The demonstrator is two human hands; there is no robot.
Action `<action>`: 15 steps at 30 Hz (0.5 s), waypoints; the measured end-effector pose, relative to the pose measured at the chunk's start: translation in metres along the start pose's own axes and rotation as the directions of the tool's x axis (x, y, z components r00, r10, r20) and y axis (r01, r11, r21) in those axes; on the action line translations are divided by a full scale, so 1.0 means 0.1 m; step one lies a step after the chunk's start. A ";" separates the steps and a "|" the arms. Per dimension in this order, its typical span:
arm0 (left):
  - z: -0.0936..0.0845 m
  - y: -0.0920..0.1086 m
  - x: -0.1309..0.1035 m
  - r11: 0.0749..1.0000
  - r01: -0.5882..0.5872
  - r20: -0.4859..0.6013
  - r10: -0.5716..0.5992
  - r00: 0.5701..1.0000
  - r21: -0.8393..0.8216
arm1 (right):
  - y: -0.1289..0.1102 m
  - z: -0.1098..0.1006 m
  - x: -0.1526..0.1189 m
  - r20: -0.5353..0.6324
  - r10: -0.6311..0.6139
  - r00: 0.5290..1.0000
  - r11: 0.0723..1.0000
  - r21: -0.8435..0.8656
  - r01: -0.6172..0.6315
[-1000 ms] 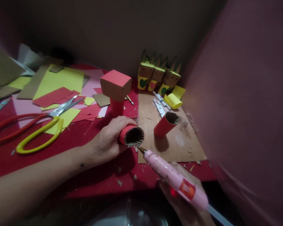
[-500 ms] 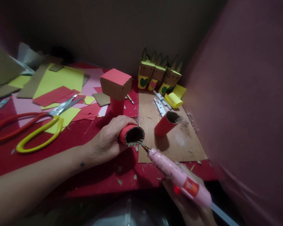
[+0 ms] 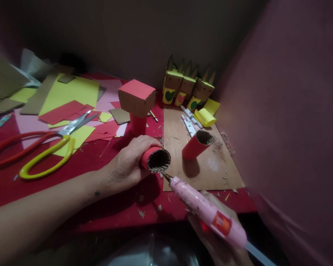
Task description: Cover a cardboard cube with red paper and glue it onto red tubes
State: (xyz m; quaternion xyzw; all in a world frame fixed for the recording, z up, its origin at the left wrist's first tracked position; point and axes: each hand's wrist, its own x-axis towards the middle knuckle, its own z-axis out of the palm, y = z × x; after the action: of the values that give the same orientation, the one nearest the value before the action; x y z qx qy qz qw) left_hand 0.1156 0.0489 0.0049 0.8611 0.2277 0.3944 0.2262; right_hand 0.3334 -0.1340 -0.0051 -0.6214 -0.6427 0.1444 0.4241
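My left hand [image 3: 129, 160] is wrapped round a red cardboard tube [image 3: 147, 159], its open corrugated end turned towards me and to the right. In my right hand [image 3: 220, 236] is a pink hot glue gun [image 3: 201, 205], with a clear glue stick [image 3: 259, 254] sticking out of its back. The gun's metal nozzle touches or nearly touches the lower rim of the held tube. A second red tube [image 3: 194, 148] stands on the brown board [image 3: 172, 181]. Behind my left hand, a cardboard box with a red top [image 3: 137, 96] sits on another red tube.
Large scissors [image 3: 68, 142] lie left over yellow, pink and red paper scraps [image 3: 72, 94]. White markers [image 3: 188, 125], a pencil [image 3: 153, 116] and curled yellow paper [image 3: 205, 117] lie further back. Several box-headed figures with pointed tops [image 3: 187, 87] stand by the wall. A pink surface [image 3: 294, 129] rises at right.
The glue gun has shifted left, its nozzle moving along the held tube's lower rim from the right side towards the bottom. My left hand and the tube stay almost still.
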 end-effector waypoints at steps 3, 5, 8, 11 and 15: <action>0.00 0.01 0.00 1.000 0.001 0.000 -0.001 1.000 -0.001 | -0.01 0.00 -0.02 -0.007 0.000 1.000 1.000 0.004 0.000; 0.00 0.01 0.00 1.000 0.001 0.003 -0.001 1.000 -0.003 | -0.02 -0.01 -0.02 -0.004 0.000 1.000 1.000 0.007 0.000; 0.00 0.00 -0.01 1.000 -0.004 0.002 0.004 1.000 0.003 | -0.03 -0.02 -0.01 -0.002 -0.010 1.000 1.000 -0.007 0.010; 0.01 -0.01 -0.01 1.000 -0.017 -0.014 0.017 1.000 0.001 | -0.04 -0.02 0.00 0.004 -0.015 1.000 0.999 -0.041 0.015; 0.02 -0.01 -0.01 1.000 -0.018 -0.012 0.018 1.000 0.012 | -0.05 -0.02 0.01 0.037 -0.026 0.999 0.999 -0.044 0.028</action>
State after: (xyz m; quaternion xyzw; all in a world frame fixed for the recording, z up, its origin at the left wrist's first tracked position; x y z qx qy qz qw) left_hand 0.1162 0.0491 0.0029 0.8620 0.2236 0.4005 0.2159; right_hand 0.3320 -0.1343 0.0000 -0.6190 -0.6619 0.1358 0.4004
